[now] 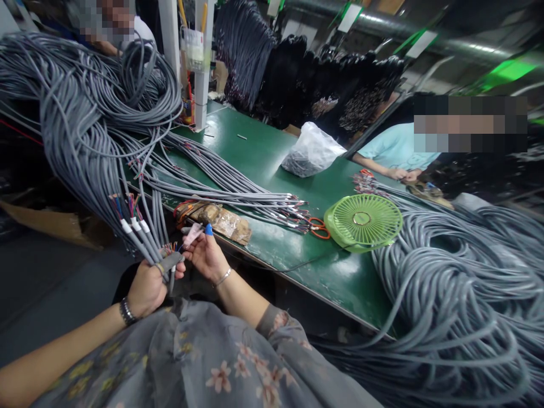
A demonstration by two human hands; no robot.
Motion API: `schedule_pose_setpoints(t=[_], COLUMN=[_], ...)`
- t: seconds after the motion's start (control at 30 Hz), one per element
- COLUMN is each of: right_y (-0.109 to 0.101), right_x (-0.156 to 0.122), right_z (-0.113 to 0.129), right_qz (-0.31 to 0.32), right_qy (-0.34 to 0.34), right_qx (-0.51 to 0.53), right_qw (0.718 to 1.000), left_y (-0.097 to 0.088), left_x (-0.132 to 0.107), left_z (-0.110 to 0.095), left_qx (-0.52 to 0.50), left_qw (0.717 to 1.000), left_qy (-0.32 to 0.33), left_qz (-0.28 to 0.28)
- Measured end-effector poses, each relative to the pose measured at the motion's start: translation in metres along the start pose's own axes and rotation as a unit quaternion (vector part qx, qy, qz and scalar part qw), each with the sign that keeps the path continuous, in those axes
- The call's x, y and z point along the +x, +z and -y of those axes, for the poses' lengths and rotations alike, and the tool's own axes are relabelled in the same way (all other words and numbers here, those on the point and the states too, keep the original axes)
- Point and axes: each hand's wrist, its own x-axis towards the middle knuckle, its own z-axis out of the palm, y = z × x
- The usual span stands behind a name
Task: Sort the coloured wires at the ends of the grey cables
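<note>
My left hand (148, 286) is closed round a bunch of grey cables (140, 238) near their stripped ends, where coloured inner wires fan out. A finger of that hand wears a grey cot. My right hand (206, 252) pinches at the coloured wire tips (172, 247), with a blue cot on one fingertip and a pale one on another. The bunch rises from my left hand into a big grey cable mass (80, 113) on the left. Both hands hover over my lap, just off the green table's (272, 255) near edge.
More grey cables (238, 192) lie across the green table beside orange scissors (318, 228), a green fan (363, 221) and a clear plastic bag (310, 150). A large grey cable coil (459, 294) fills the right. A person in a light blue top (395, 150) works opposite; another sits far left.
</note>
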Motion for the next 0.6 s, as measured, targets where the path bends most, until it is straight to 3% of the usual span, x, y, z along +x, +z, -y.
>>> schedule_pose_setpoints(t=[0.3, 0.43, 0.6], right_y=[0.000, 0.000, -0.002], right_x=[-0.001, -0.001, -0.001], right_z=[0.000, 0.001, 0.003], right_qz=[-0.013, -0.022, 0.010], right_qy=[-0.037, -0.035, -0.008], right_qx=[-0.027, -0.031, -0.008], right_qw=[0.999, 0.999, 1.000], left_y=[0.011, 0.014, 0.013], left_x=[0.002, 0.004, 0.006], left_z=[-0.003, -0.001, 0.001], left_qx=[-0.019, -0.022, -0.013], left_qw=[1.000, 1.000, 1.000], left_qy=[0.001, 0.007, 0.009], left_qz=[0.009, 0.016, 0.019])
